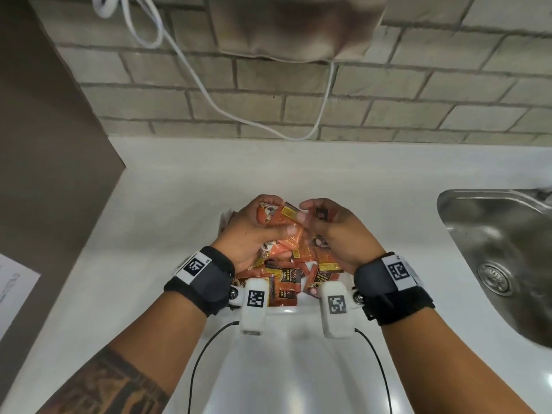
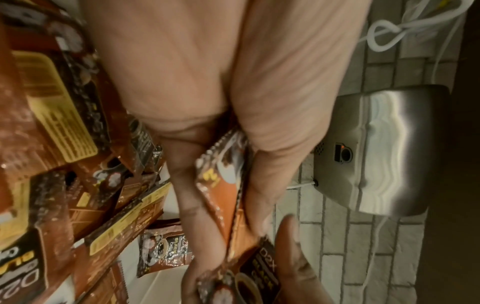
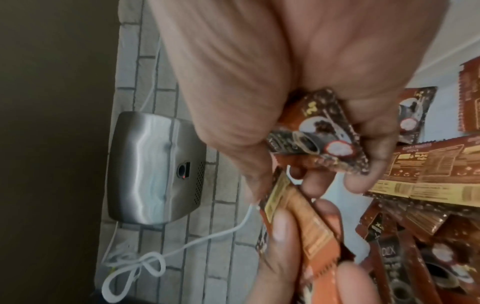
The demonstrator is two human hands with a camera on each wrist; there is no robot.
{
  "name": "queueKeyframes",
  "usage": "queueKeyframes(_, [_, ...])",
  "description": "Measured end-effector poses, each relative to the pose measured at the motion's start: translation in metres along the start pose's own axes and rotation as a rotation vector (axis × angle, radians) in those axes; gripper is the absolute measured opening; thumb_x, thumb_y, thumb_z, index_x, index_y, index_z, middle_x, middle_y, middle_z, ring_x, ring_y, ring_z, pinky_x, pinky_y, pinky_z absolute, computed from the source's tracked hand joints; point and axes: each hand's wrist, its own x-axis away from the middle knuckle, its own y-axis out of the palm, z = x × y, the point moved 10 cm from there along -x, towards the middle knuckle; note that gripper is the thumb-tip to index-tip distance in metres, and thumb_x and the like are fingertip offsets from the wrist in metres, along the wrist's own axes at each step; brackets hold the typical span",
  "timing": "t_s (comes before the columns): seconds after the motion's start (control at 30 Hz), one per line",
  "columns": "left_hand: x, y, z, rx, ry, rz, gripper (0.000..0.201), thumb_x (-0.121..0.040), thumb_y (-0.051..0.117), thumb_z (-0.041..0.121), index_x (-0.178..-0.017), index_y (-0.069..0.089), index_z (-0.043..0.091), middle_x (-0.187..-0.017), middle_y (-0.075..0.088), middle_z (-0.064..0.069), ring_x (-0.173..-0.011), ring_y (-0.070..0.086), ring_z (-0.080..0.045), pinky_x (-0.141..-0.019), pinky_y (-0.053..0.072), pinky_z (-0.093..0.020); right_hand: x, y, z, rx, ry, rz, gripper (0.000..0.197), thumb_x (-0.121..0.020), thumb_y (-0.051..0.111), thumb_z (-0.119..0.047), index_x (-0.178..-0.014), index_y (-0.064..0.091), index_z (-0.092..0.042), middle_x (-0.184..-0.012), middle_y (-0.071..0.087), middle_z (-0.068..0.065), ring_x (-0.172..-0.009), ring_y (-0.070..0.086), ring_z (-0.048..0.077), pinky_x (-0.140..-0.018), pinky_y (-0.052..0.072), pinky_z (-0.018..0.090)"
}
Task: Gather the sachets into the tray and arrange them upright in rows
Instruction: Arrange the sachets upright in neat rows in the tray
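Observation:
Orange and black coffee sachets (image 1: 286,273) lie in a loose heap in a white tray (image 1: 283,309) on the counter. Both hands hover over the heap's far side, fingertips nearly meeting. My left hand (image 1: 263,225) grips a small bundle of orange sachets (image 1: 277,218), seen edge-on between thumb and fingers as the orange bundle (image 2: 223,191). My right hand (image 1: 322,222) pinches one black-fronted sachet (image 1: 321,213), the same black-fronted sachet (image 3: 319,139) showing close up with a coffee cup printed on it. The heap (image 3: 428,185) spreads below the fingers. The wrist cameras hide the tray's near part.
A steel sink (image 1: 501,249) is set into the white counter on the right. A steel hand dryer (image 3: 153,164) hangs on the brick wall behind, with a white cable (image 1: 209,94) looping down. A brown side wall (image 1: 44,144) and a paper sheet (image 1: 15,288) bound the left.

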Motion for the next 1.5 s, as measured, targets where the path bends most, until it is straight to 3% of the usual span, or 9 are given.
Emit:
queueKeyframes(0.13, [-0.001,0.013,-0.004,0.006,0.004,-0.018,0.046,-0.086,0.076,0.007,-0.126,0.055,0.007,-0.120,0.071,-0.018,-0.111,0.071,-0.032,-0.075,0.063,-0.045,-0.002,-0.011,-0.006,-0.004,-0.058,0.010,0.027,-0.080,0.082,-0.016,-0.104,0.070,-0.013,-0.084,0.071,0.019,-0.069,0.061,0.031,-0.073,0.053,0.045])
queueKeyframes(0.33, [-0.001,0.009,-0.018,0.266,-0.166,0.050,0.040,-0.098,0.060,0.027,-0.132,0.055,0.006,-0.125,0.070,-0.019,-0.108,0.071,-0.035,-0.065,0.063,-0.037,0.006,-0.033,-0.039,0.059,-0.348,0.158,0.014,-0.086,0.072,0.001,-0.095,0.070,-0.010,-0.088,0.070,0.001,-0.075,0.066,0.007,-0.062,0.052,0.019])
queueKeyframes(0.5, [-0.005,0.010,-0.006,0.207,-0.083,0.062,0.027,-0.099,0.062,0.014,-0.123,0.063,0.004,-0.112,0.074,-0.018,-0.096,0.073,-0.030,-0.074,0.063,-0.040,0.015,-0.006,-0.036,0.418,-0.576,0.053,0.030,-0.079,0.075,0.005,-0.080,0.076,-0.025,-0.096,0.056,-0.006,-0.091,0.060,0.015,-0.081,0.054,0.032])
queueKeyframes(0.8, [-0.009,-0.009,0.006,0.043,0.084,0.172,0.035,-0.084,0.077,0.001,-0.114,0.064,0.015,-0.116,0.071,-0.018,-0.113,0.068,-0.039,-0.090,0.058,-0.045,-0.003,-0.019,0.009,-0.416,-0.019,-0.097,0.052,-0.085,0.046,0.021,-0.129,0.055,-0.005,-0.101,0.061,0.017,-0.078,0.063,0.024,-0.062,0.055,0.033])
queueKeyframes(0.97, [-0.007,0.000,0.015,-0.037,0.121,0.090,0.042,-0.077,0.083,-0.003,-0.110,0.065,0.016,-0.115,0.071,-0.019,-0.115,0.067,-0.039,-0.099,0.055,-0.050,-0.005,-0.017,0.024,-0.601,0.190,-0.113,0.043,-0.103,0.048,-0.032,-0.129,0.052,0.002,-0.103,0.063,0.026,-0.087,0.064,0.037,-0.084,0.053,0.045])
queueKeyframes(1.1, [-0.006,0.009,0.017,-0.095,0.152,0.050,0.043,-0.074,0.083,-0.005,-0.107,0.065,0.016,-0.103,0.073,-0.010,-0.104,0.070,-0.031,-0.094,0.057,-0.045,-0.004,-0.008,0.028,-0.419,0.190,-0.209,0.080,-0.077,0.069,-0.067,-0.122,0.058,-0.002,-0.130,0.057,0.031,-0.123,0.055,0.047,-0.107,0.039,0.063])
queueKeyframes(1.23, [-0.004,0.017,0.018,-0.112,0.156,0.053,0.034,-0.078,0.082,0.015,-0.107,0.065,0.016,-0.100,0.074,-0.007,-0.097,0.070,-0.022,-0.083,0.058,-0.039,-0.003,0.004,0.016,-0.062,-0.005,-0.244,0.068,-0.068,0.090,-0.029,-0.126,0.060,-0.008,-0.117,0.071,0.013,-0.113,0.067,0.030,-0.103,0.049,0.051])
queueKeyframes(1.37, [-0.003,0.011,0.012,-0.009,0.064,0.092,0.016,-0.101,0.062,0.020,-0.115,0.063,0.013,-0.121,0.070,-0.015,-0.111,0.069,-0.038,-0.077,0.062,-0.053,-0.003,0.001,0.011,-0.213,-0.004,-0.184,0.055,-0.075,0.079,0.002,-0.126,0.059,-0.006,-0.114,0.071,0.018,-0.107,0.068,0.035,-0.099,0.051,0.054])
queueKeyframes(1.5, [-0.001,0.002,0.011,0.069,0.047,0.111,0.015,-0.103,0.057,0.016,-0.117,0.060,0.013,-0.124,0.068,-0.018,-0.104,0.071,-0.039,-0.059,0.062,-0.041,-0.003,-0.008,0.007,-0.254,-0.013,-0.167,0.044,-0.088,0.054,0.017,-0.128,0.058,-0.002,-0.105,0.069,0.024,-0.094,0.069,0.032,-0.084,0.059,0.044])
